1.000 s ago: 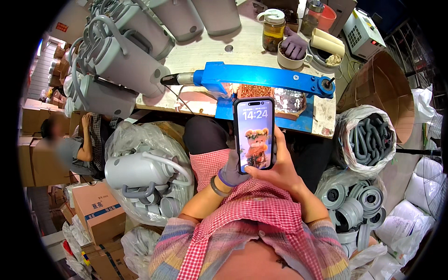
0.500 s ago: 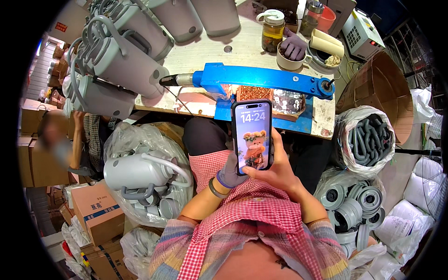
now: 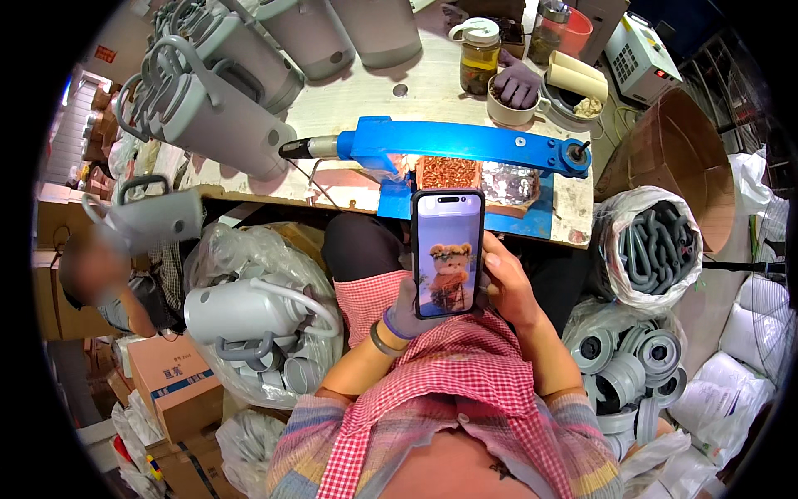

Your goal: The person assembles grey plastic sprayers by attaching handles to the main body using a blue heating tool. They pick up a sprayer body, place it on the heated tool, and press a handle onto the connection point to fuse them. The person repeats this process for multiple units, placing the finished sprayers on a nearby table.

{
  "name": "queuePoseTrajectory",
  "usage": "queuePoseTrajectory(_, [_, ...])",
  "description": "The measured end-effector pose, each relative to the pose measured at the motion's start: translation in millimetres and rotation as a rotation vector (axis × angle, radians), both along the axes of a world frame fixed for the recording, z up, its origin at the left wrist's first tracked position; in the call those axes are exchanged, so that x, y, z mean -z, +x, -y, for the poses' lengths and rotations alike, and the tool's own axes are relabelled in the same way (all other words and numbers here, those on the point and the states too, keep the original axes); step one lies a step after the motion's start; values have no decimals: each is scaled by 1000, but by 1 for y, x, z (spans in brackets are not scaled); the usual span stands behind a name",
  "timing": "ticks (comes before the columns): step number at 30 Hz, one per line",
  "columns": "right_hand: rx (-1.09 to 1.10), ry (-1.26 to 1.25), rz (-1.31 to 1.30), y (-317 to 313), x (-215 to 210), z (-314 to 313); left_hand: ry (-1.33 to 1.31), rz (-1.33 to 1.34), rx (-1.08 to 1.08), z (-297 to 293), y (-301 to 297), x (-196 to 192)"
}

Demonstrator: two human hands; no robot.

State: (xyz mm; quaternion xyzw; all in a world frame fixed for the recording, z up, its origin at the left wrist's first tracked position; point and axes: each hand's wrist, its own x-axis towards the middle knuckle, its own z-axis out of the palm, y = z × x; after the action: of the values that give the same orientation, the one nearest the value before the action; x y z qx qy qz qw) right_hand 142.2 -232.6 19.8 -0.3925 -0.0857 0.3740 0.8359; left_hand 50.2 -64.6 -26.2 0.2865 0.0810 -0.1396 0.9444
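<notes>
A black-cased smartphone [image 3: 449, 266] stands tilted up over my lap, its screen lit with a picture of a teddy bear. My left hand [image 3: 406, 309], in a grey glove, is closed round its lower left side. My bare right hand [image 3: 511, 283] is at the phone's right edge, fingers bent against it and partly hidden behind it. Just beyond the phone, a blue press arm [image 3: 465, 141] spans the worktable [image 3: 391, 108]. Under that arm lie a tray of copper-coloured small parts [image 3: 449, 172] and one of silvery discs [image 3: 509, 185].
Grey handled tumblers [image 3: 224, 125] crowd the table's left. A bag holds more tumblers [image 3: 249, 312]; right of me are bagged dark handles [image 3: 657, 249] and round lids [image 3: 640, 358]. At far left, a co-worker [image 3: 137, 312] is beside a raised tumbler [image 3: 158, 218]. A jar [image 3: 480, 62] stands behind.
My right thumb has left the lower screen, and the clock on the screen is gone. At the left, a tumbler has moved off the table's end toward the co-worker.
</notes>
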Motion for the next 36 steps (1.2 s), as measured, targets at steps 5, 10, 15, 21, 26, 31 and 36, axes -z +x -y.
queuePoseTrajectory(5, [-13,-86,76,3,-3,-2,34,5,54,-2,-2,-1])
queuePoseTrajectory(10, [16,-115,146,2,-1,-6,-152,86,42,-3,-2,7])
queuePoseTrajectory(15, [34,-130,137,-1,4,-5,-203,78,24,-1,-1,8])
queuePoseTrajectory(21, [32,-224,322,-2,1,-6,-67,86,71,-5,-2,9])
queuePoseTrajectory(26, [26,-240,350,-2,2,-7,-54,70,44,-4,-4,11])
queuePoseTrajectory(31, [77,-76,292,-2,-3,-6,-117,57,58,-1,-4,9])
queuePoseTrajectory(36, [178,-85,270,29,6,6,1,-17,88,7,5,-17])
